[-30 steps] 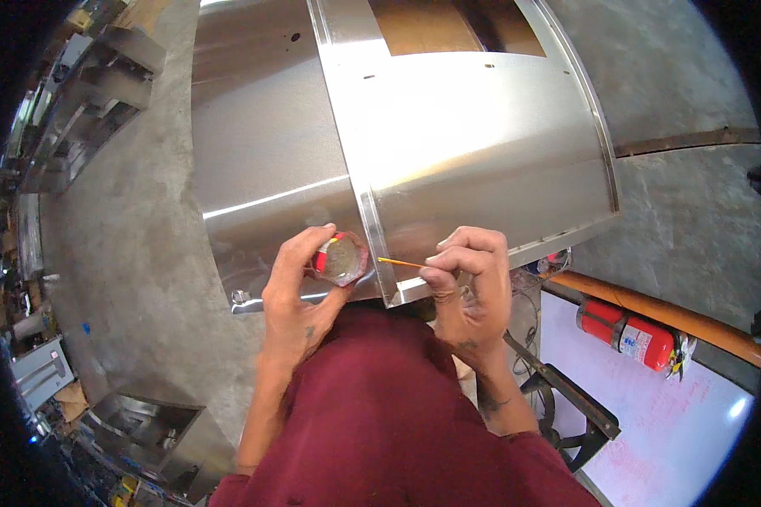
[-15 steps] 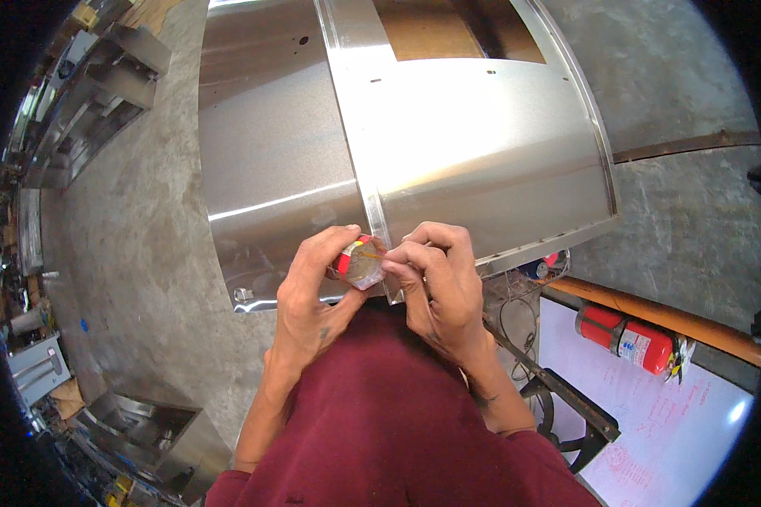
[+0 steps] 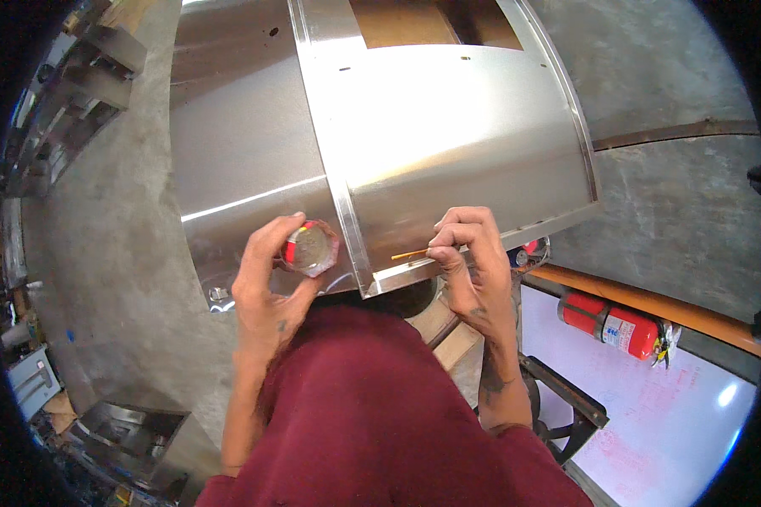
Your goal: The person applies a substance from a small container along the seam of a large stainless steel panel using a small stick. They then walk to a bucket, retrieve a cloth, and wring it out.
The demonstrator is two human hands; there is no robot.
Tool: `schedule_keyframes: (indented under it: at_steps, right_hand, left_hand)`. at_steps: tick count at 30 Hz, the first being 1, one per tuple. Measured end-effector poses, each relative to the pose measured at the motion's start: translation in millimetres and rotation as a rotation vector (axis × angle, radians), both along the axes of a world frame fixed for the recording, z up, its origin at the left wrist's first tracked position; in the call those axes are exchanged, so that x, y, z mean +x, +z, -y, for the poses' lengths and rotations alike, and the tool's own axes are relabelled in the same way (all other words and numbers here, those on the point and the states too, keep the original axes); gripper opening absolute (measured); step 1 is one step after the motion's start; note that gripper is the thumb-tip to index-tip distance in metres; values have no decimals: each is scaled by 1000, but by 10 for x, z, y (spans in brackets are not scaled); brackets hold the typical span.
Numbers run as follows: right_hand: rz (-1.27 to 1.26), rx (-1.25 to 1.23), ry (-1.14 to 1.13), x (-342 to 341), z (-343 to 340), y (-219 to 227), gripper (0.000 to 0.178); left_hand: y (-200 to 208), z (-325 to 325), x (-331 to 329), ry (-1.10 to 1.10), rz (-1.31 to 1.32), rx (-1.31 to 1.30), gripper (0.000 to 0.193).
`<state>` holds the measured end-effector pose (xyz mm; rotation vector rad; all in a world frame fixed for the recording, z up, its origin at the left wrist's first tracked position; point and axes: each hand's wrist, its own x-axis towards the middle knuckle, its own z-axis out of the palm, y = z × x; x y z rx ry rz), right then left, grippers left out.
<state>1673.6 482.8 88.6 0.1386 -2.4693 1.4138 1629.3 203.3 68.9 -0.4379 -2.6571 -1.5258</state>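
Observation:
My left hand (image 3: pixel 266 279) is closed around a small round container (image 3: pixel 311 248), its fingers and thumb on opposite sides. The container has a red and yellow band, a greyish round face turned up and a clear, uneven rim. To its right, my right hand (image 3: pixel 473 262) pinches a thin yellow-orange stick (image 3: pixel 409 254) between thumb and fingertips. The stick points left, toward the container but apart from it. Both hands are above the near edge of a large shiny sheet-metal piece (image 3: pixel 254 144), which has a raised seam (image 3: pixel 324 165) running away from me.
A rectangular opening (image 3: pixel 435 24) is cut in the far part of the metal. On the right, a red fire extinguisher (image 3: pixel 610 324) lies by an orange bar (image 3: pixel 651 308) and a white board (image 3: pixel 626 422). Metal boxes (image 3: pixel 131 439) stand on the concrete floor (image 3: pixel 118 279) at left.
My hands have moved apart. The stick has come away from the container and shifted right with my right hand, while my left hand has carried the container left.

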Motion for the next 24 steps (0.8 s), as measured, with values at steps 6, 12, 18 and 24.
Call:
schedule_keyframes:
  at_steps: [6,12,18,24]
  right_hand:
    - [90,-41,97,45,-11,-176,9]
    - [93,27,139,22,26,-216,10]
    - [78,79,148,13,24,-250,11]
    - [81,103,144,19,41,-267,12]
  left_hand:
    - [-114,82,-13,36,-37,2,74]
    - [-120,113,5,62,-4,12,73]
    - [-123,126,17,56,-13,-6,72]
    - [-155,139,29,65,2,-2,73]
